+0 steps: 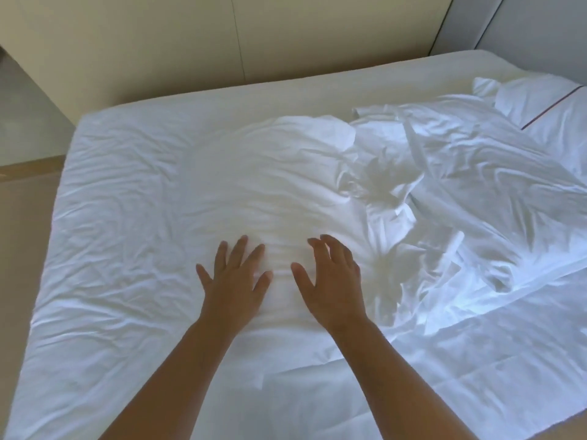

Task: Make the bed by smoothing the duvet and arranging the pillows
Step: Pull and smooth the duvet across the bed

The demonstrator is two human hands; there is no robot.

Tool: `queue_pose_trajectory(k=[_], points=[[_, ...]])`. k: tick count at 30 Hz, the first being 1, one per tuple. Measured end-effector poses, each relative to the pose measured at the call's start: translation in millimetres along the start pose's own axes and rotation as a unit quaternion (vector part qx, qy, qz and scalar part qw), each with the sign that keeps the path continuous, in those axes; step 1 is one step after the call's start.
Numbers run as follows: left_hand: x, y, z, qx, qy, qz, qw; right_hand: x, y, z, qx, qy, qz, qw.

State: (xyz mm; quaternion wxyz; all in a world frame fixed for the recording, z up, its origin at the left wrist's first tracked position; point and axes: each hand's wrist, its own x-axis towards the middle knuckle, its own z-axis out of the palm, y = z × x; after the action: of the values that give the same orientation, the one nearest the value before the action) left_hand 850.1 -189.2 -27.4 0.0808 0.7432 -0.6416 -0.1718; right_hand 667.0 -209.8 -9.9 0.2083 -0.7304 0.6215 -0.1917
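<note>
A white, wrinkled duvet (pixel 133 198) covers most of the bed and lies bunched in a rumpled heap (pixel 422 192) toward the right. My left hand (pixel 235 277) lies flat on the duvet near the middle, fingers spread. My right hand (pixel 330 281) rests beside it, a small gap apart, with fingers straight and slightly lifted at the tips. Neither hand holds cloth. White pillows (pixel 533 96) lie at the far right end of the bed, one with a thin dark red stripe, partly hidden behind the bunched duvet.
A cream wall (pixel 158 42) runs along the bed's far side. A grey floor and a tan ledge (pixel 25 173) show at the left, past the bed's end. The bed's near edge runs along the bottom right.
</note>
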Motion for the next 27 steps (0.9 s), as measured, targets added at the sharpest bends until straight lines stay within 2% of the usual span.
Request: queue_pose_trajectory(k=[3,6,10,14,18,21,24,27], points=[[-4.1,-22.4,24.0,0.012,0.002,-0.021,1.0,21.4,32.4,44.5,-0.124,-0.101,0.016,0.987],[-0.7,-18.9,66.6,0.063,0.021,-0.008,0.998,23.7,72.4,74.2,-0.125,-0.089,0.048,0.987],[20.7,-12.3,123.5,0.113,0.044,-0.007,0.993,34.2,109.6,105.4,-0.118,-0.069,0.038,0.99],[55.3,-7.5,152.5,0.137,0.031,-0.034,0.989,69.6,126.8,127.6,-0.111,-0.067,0.034,0.991],[54.9,-2.1,140.5,0.145,0.019,-0.048,0.988,76.7,117.6,109.1,-0.121,-0.109,0.033,0.986],[32.3,3.0,119.1,0.144,-0.001,-0.02,0.989,65.8,93.5,78.2,-0.109,-0.17,0.079,0.976],[18.6,7.5,94.5,0.135,-0.037,0.041,0.989,54.1,54.4,58.1,-0.081,-0.139,0.104,0.981],[30.7,-2.2,63.1,0.063,-0.031,0.118,0.991,39.1,23.5,65.3,-0.055,-0.073,0.093,0.991]])
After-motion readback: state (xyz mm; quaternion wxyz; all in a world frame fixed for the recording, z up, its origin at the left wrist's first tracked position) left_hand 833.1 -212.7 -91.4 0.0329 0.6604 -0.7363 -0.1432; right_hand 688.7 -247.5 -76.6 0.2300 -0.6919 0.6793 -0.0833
